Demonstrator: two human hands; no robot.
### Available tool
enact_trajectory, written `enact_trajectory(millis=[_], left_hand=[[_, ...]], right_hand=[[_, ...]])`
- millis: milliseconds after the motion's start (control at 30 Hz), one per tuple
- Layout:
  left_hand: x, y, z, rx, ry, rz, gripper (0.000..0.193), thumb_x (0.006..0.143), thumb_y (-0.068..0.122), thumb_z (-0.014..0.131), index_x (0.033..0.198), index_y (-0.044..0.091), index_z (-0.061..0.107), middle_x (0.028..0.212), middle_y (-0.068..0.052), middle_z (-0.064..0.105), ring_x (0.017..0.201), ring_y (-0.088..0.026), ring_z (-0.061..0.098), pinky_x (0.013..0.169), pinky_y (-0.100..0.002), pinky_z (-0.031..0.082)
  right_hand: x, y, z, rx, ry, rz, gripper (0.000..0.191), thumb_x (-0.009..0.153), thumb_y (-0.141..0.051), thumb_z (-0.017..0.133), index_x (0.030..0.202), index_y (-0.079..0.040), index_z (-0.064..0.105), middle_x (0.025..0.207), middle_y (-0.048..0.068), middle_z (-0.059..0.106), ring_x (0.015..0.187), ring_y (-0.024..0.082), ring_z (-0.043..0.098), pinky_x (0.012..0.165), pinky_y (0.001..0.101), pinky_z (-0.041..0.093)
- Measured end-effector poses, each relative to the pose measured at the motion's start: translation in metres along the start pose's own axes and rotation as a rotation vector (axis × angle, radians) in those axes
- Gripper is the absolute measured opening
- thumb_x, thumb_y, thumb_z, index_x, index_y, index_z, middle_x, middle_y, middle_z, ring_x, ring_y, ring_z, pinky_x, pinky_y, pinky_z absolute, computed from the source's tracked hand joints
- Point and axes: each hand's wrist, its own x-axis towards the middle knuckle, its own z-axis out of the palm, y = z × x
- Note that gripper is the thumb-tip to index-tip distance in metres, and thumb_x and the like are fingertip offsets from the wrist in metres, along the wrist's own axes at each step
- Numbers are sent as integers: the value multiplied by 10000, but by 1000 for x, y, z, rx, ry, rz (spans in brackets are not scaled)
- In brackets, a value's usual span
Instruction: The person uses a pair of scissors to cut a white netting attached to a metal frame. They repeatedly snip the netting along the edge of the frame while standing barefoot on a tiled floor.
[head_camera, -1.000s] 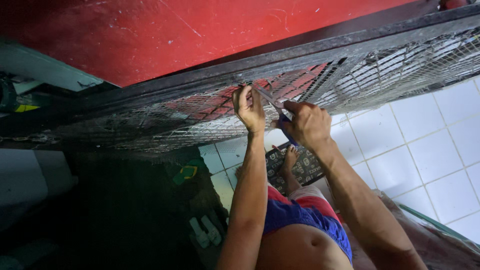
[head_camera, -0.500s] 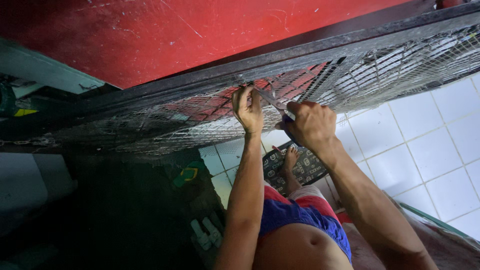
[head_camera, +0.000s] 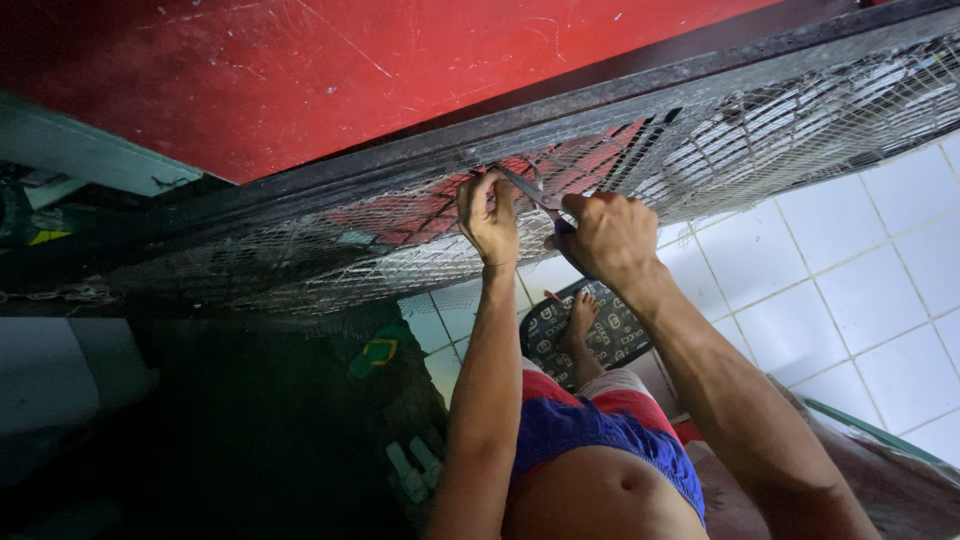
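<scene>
Left hand (head_camera: 490, 215) has its fingers curled through the wire mesh panel (head_camera: 400, 240), gripping it just under the dark frame bar (head_camera: 640, 95). Right hand (head_camera: 610, 235) is fisted around the pliers (head_camera: 535, 195); their long axis runs up-left, tip touching mesh beside the left fingers. White tiled floor (head_camera: 850, 290) and patterned mat (head_camera: 610, 330) below; nothing blocks.

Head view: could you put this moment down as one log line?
left hand: gripping wire mesh | right hand: holding pliers at mesh | frame: dark metal | floor: white tiles
</scene>
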Motion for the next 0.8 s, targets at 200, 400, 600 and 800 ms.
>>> enact_trajectory(millis=[200, 400, 600, 800], left_hand=[[1, -1, -4, -181, -13, -196, 203, 919, -13, 729, 1112, 48, 728, 1002, -64, 708, 911, -168, 699, 803, -311, 563], [5, -3, 1, -390, -18, -403, 168, 924, 27, 761, 1086, 7, 725, 958, -64, 739, 850, -154, 729, 757, -274, 604], [6, -2, 12, -272, 68, -312, 136, 902, 26, 796, 1000, -6, 706, 942, -88, 694, 811, -142, 668, 722, -257, 554], [-5, -12, 1, -450, 12, -418, 139, 972, 41, 749, 1057, 46, 638, 944, -55, 700, 806, -110, 634, 708, -246, 511]], right_hand=[[11, 23, 34, -287, -221, 62, 425, 1181, -337, 521, 904, -84, 721, 708, 109, 716, 574, 194, 721, 473, 388, 526], [12, 45, 40, -223, 335, -468, 142, 996, -226, 624, 1042, -93, 642, 798, 101, 679, 687, 233, 703, 549, 386, 549], [16, 53, 37, -241, 447, -508, 257, 930, -262, 670, 1153, -137, 688, 932, 82, 716, 753, 260, 724, 653, 404, 586], [-28, 43, 73, 395, 310, -54, 507, 769, -461, 869, 1094, -86, 764, 776, 139, 726, 634, 262, 673, 565, 373, 525]])
